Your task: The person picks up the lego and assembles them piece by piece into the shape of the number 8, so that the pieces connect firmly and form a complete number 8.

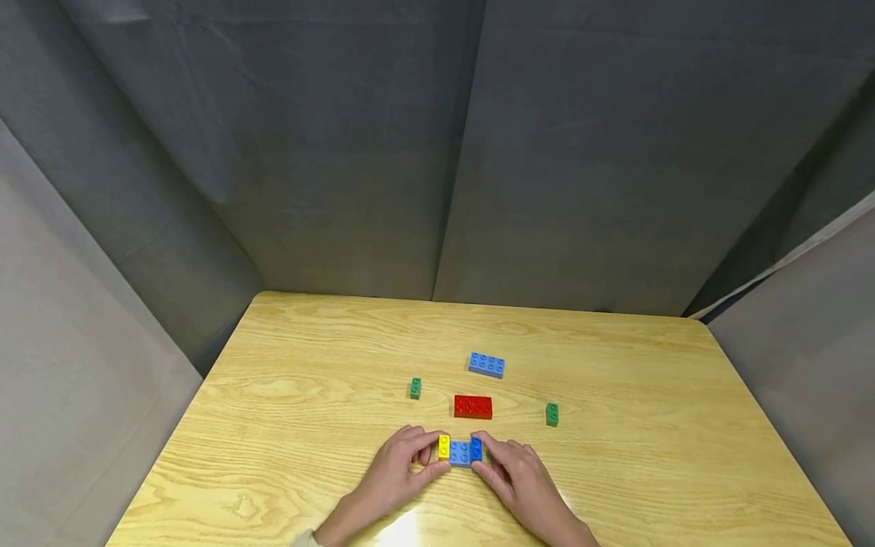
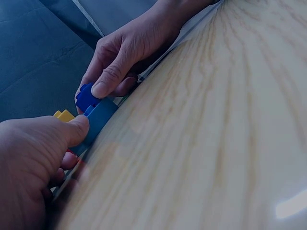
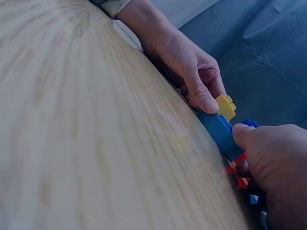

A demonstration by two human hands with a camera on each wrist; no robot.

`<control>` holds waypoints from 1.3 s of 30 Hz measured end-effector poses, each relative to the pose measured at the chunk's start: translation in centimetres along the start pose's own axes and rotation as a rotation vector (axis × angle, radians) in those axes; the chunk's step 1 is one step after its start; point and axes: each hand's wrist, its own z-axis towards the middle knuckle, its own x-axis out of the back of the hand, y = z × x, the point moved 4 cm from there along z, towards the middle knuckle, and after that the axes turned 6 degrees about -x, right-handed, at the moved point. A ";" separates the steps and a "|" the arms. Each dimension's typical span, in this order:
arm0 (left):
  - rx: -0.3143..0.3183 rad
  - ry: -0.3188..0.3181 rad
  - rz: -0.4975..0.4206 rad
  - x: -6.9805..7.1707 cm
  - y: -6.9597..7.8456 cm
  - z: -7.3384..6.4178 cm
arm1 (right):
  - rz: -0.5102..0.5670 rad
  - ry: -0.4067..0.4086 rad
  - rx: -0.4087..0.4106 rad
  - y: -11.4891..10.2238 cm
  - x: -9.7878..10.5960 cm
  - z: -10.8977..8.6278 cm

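Observation:
Near the table's front edge lies a light blue toy brick [image 1: 459,453], with a small yellow brick [image 1: 444,447] on its left end and a small dark blue brick [image 1: 476,448] on its right end. My left hand [image 1: 393,471] pinches the yellow brick's end between thumb and index finger. Thumb and index finger of my right hand [image 1: 525,485] pinch the dark blue brick's end. In the left wrist view the dark blue brick [image 2: 87,98] sits on top of the light blue one [image 2: 100,119]; my left thumb partly covers the yellow brick [image 2: 64,115].
Just beyond the hands lies a red brick [image 1: 473,407], with another light blue brick [image 1: 487,365] farther back. One small green brick [image 1: 415,388] is to the left, a second green brick [image 1: 552,414] to the right. Grey curtains [image 1: 342,152] surround the wooden table [image 1: 307,365].

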 end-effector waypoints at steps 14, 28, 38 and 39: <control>-0.005 0.000 -0.005 0.0 -0.1 0.0 | -0.009 -0.012 0.008 0.0 0.2 0.1; -0.016 0.018 0.024 0.0 0.0 -0.1 | -0.025 -0.028 0.038 -0.1 0.4 0.3; -0.018 0.015 0.009 -0.1 -0.1 -0.1 | 0.067 -0.036 0.024 0.5 -0.1 0.5; -0.020 0.011 0.008 -0.1 -0.2 0.0 | 0.076 -0.036 0.015 0.6 -0.1 0.5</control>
